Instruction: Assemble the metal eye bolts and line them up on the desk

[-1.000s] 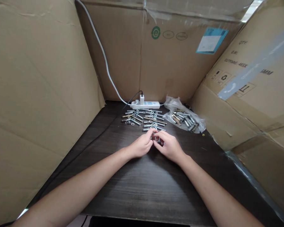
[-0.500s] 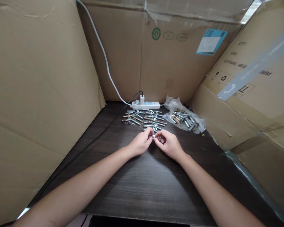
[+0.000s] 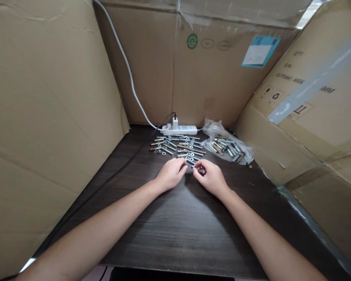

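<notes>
Clear bag (image 3: 213, 126): crumpled; silvery and brassy bolts (image 3: 229, 151) heaped there;
Bolt rows (image 3: 198, 151): slim, silvery and brassy; ring washers (image 3: 188, 153) among them;
Right hand (image 3: 211, 176): pinching a small metal piece (image 3: 193, 167);
Left hand (image 3: 171, 173): curled near the rows; cannot tell if it grips anything;
Small metal piece: shiny, mostly hidden; at the right fingertips, apart from the left hand.

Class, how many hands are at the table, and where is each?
2: the left hand, in front of the loose bolts, and the right hand, beside it, with a gap.
</notes>
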